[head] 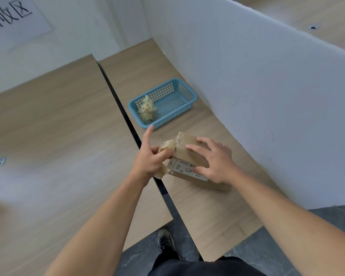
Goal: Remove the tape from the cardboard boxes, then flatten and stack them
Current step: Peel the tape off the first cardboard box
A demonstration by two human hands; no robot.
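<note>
A small brown cardboard box (189, 156) with a white shipping label lies on the right-hand table. My right hand (213, 159) rests spread over its top, fingers pressing it down. At the box's left end my left hand (150, 156) pinches a crumpled strip of clear tape (167, 145) that is still joined to the box, its index finger pointing up and away. More tape hangs below this hand at the box's near corner.
A blue plastic basket (184, 90) stands behind the box with a wad of used tape (146, 109) inside. A white partition (267, 96) borders the table on the right. A dark gap (127, 120) separates this table from the left one (48, 136).
</note>
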